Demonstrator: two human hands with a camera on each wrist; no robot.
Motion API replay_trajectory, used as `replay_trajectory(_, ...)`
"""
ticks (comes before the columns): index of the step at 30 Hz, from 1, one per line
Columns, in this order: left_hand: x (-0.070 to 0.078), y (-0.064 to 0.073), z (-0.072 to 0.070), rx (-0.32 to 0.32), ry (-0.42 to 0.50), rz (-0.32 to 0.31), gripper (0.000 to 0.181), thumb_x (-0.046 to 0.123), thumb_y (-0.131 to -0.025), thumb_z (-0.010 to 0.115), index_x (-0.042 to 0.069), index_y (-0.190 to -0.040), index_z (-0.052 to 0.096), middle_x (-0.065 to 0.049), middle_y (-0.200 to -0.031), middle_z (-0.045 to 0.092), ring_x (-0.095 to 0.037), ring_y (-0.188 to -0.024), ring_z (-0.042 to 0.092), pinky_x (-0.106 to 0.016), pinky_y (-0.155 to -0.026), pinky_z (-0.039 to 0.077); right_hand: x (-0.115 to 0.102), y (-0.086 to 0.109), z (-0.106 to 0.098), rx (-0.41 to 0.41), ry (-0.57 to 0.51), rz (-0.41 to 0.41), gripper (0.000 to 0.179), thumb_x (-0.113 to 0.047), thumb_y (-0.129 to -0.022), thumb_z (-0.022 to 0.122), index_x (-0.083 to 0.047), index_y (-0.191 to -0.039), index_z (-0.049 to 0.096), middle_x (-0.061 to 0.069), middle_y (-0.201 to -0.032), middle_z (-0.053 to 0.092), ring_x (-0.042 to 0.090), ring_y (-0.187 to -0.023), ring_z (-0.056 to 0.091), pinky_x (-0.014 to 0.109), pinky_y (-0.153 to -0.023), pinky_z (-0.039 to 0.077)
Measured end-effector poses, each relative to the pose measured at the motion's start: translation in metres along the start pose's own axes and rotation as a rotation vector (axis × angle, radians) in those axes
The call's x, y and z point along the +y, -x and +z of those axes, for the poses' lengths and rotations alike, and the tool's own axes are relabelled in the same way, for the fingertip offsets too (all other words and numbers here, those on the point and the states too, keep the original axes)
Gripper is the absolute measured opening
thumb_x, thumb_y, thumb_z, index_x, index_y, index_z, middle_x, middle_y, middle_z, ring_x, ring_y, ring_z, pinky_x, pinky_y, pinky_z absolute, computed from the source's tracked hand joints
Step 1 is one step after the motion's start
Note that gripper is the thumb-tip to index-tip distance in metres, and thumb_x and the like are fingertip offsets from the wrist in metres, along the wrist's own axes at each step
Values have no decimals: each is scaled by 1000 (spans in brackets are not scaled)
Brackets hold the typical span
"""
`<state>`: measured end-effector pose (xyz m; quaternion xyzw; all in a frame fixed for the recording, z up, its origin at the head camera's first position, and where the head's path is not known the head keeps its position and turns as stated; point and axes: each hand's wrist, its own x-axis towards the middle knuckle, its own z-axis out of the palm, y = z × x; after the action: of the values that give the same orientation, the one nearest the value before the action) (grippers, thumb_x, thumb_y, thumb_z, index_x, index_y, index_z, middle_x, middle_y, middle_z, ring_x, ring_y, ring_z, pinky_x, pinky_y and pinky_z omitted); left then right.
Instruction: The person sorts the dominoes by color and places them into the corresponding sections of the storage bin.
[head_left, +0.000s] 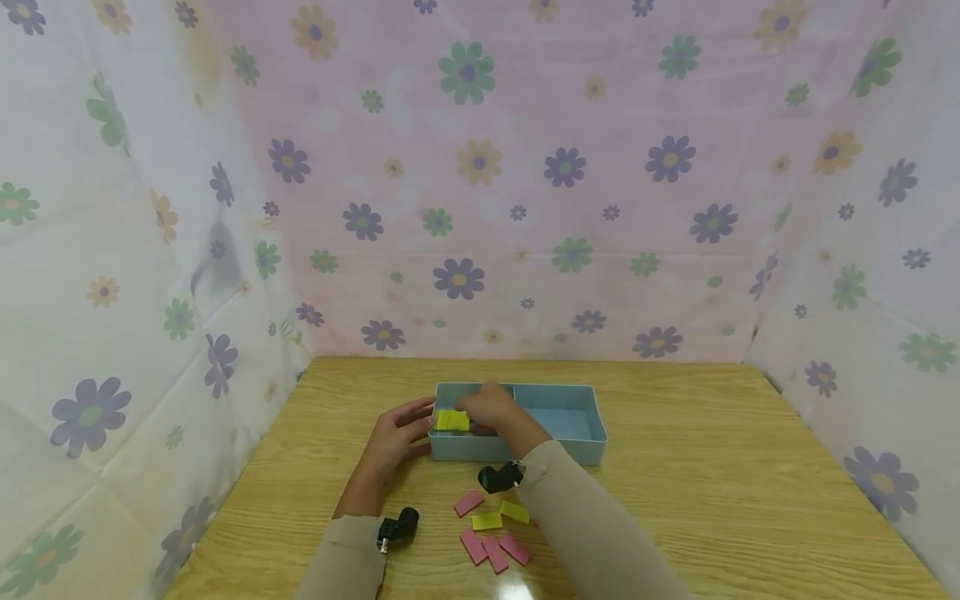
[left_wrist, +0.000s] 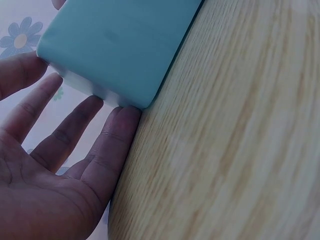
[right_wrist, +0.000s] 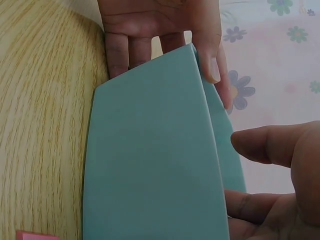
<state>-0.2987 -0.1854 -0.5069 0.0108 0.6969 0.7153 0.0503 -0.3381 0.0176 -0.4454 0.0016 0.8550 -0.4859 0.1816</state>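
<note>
A light blue box (head_left: 472,451) with two compartments stands on the table. My left hand (head_left: 392,440) is at its left end; in the left wrist view, spread fingers (left_wrist: 80,125) touch the end wall, and the right wrist view has the thumb at the rim. My right hand (head_left: 491,407) reaches over the front wall into the left compartment. Its thumb (right_wrist: 262,144) and fingers stand apart, with the fingertips hidden behind the wall. Yellow domino-like blocks (head_left: 452,420) sit together in that compartment, left of the right hand.
In front of the box lie several loose pink blocks (head_left: 473,547) and two yellow blocks (head_left: 487,521), partly beside the right sleeve (head_left: 592,525). The right compartment (head_left: 558,417) shows its bare floor. Flowered cloth (head_left: 525,167) hangs behind and at both sides of the wooden table (head_left: 712,475).
</note>
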Motion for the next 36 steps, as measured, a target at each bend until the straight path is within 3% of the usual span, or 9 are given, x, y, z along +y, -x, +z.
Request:
replay_trajectory(4, 0, 0, 0, 0, 6, -2, 46, 15, -101, 68, 14, -146, 60, -19, -149, 58, -39, -124, 65, -51, -94, 60, 1, -1, -1, 1, 6, -9, 70, -31, -94, 72, 7, -147, 45, 16, -124, 61, 26, -85, 68, 41, -79, 57)
replay_trajectory(8, -1, -1, 0, -3, 10, -6, 46, 16, -100, 69, 15, -146, 61, -18, -149, 58, -40, -125, 65, -50, -94, 60, 1, -2, 0, -7, 2, -14, 55, -31, -96, 70, 7, -132, 54, 11, -98, 61, 21, -68, 61, 41, -73, 53)
replay_trajectory(11, 0, -1, 0, -3, 13, -7, 46, 18, -100, 70, 16, -145, 62, -17, -148, 58, -39, -125, 65, -50, -94, 60, 2, -2, 0, -11, -4, -23, 44, -31, -96, 69, 4, -121, 57, 8, -87, 59, 23, -68, 61, 42, -72, 53)
replay_trajectory(17, 0, -1, 0, -4, 17, -11, 46, 18, -100, 70, 17, -145, 62, -16, -148, 59, -39, -126, 64, -50, -95, 60, 3, -2, -1, -3, 12, -37, 39, -32, -96, 71, 1, -113, 62, 11, -99, 62, 32, -89, 69, 44, -77, 55)
replay_trajectory(24, -1, -1, 0, -7, 9, -4, 47, 18, -100, 70, 17, -146, 61, -17, -148, 59, -40, -125, 65, -51, -95, 60, 1, 0, -4, -22, 49, -91, 51, -34, -97, 69, 3, -133, 64, 15, -119, 68, 30, -92, 68, 46, -87, 56)
replay_trajectory(30, -1, -2, -1, -10, 7, -8, 47, 17, -100, 69, 16, -146, 60, -18, -150, 57, -40, -126, 64, -51, -96, 59, 0, 10, -10, -34, 58, -164, 49, -34, -99, 66, -1, -135, 66, 15, -137, 65, 25, -104, 70, 47, -94, 58)
replay_trajectory(36, -1, -3, 0, -2, 11, -16, 46, 16, -101, 68, 16, -146, 61, -17, -149, 58, -39, -126, 64, -50, -96, 59, 2, 20, -19, -14, 17, -257, 44, -31, -102, 64, -2, -134, 66, 14, -126, 70, 33, -110, 70, 47, -94, 58)
